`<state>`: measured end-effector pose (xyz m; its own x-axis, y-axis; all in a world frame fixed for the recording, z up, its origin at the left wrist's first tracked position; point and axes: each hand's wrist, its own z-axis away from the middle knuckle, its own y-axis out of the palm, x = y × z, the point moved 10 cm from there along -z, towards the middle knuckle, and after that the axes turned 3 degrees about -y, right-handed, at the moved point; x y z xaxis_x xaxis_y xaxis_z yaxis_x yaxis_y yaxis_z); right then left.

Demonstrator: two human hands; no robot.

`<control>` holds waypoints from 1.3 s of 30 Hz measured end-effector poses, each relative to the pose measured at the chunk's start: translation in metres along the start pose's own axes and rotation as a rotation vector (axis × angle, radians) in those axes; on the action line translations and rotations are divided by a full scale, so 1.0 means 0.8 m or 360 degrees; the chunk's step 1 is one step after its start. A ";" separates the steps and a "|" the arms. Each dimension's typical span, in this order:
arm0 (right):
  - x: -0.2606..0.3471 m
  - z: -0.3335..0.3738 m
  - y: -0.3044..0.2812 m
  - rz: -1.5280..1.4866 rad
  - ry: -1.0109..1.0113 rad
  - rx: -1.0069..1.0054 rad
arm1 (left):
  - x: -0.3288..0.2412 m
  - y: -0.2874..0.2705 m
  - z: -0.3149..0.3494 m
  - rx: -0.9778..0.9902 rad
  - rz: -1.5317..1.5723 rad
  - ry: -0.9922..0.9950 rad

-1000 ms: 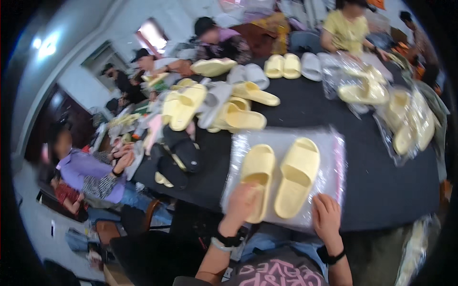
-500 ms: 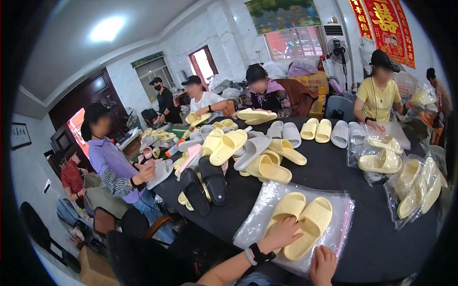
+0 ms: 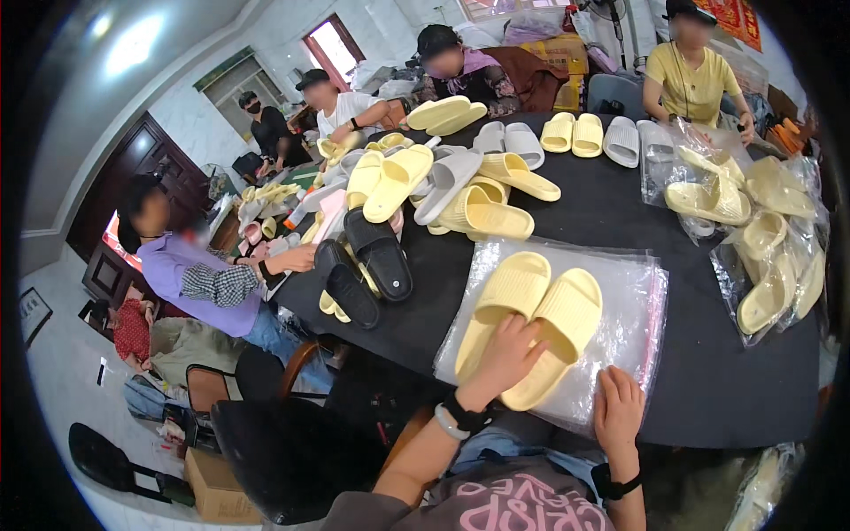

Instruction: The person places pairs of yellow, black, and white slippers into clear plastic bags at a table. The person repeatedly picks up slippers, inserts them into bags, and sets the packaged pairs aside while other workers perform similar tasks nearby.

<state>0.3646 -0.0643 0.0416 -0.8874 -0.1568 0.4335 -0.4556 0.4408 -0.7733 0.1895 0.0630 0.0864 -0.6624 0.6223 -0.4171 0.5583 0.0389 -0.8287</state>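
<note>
Closest in, the left hand (image 3: 509, 356) lies over the inner sides of two pale yellow slippers (image 3: 574, 310), its fingers partly bent and reaching in at the openings below the straps; whether its grip has closed on either one, I cannot tell. Beside it, the right hand (image 3: 620, 405) rests near the lower right corner of a stack of clear plastic bags (image 3: 620, 279), fingers loosely curled, and I cannot tell whether its grip pinches any film. Both slippers lie on that stack, toes pointing away and close together, and the stack sits on the black desk (image 3: 708, 389).

Further on, to the left, are black slippers (image 3: 379, 254), with a jumble of yellow and grey slippers (image 3: 449, 188) just past them. Toward the right edge lie bagged yellow slippers (image 3: 767, 296). Beyond, a yellow pair (image 3: 574, 134) stands side by side. A person in a lilac top (image 3: 208, 288) works at the left, and a person in a yellow shirt (image 3: 695, 84) is across the desk.
</note>
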 end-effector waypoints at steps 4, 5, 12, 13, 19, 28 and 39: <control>0.001 -0.003 0.004 -0.0012 0.0023 0.0047 | 0.021 -0.026 0.023 -0.0034 -0.0004 -0.0084; 0.001 -0.008 0.005 -0.0004 0.0016 0.0039 | 0.027 -0.033 0.022 -0.0070 -0.0023 -0.0083; -0.003 0.000 0.007 -0.0005 0.0008 -0.0008 | 0.009 -0.026 0.029 -0.0077 -0.0123 0.0064; 0.001 -0.002 0.005 -0.0009 -0.0013 -0.0032 | 0.012 -0.022 0.027 -0.0025 -0.0140 0.0025; 0.011 -0.007 0.001 0.0026 -0.0018 0.0018 | 0.028 0.005 0.017 0.0154 -0.0128 -0.0130; -0.001 0.001 0.007 0.0033 -0.0034 -0.0012 | 0.038 -0.001 0.032 -0.0052 -0.0056 -0.0068; 0.009 -0.002 0.007 0.0075 -0.0023 0.0034 | 0.148 -0.116 0.078 -0.0325 0.0207 -0.0408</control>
<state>0.3555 -0.0618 0.0415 -0.9088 -0.1490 0.3897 -0.4145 0.4292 -0.8025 0.0280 0.0846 0.0906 -0.6687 0.4169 -0.6157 0.7173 0.1438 -0.6817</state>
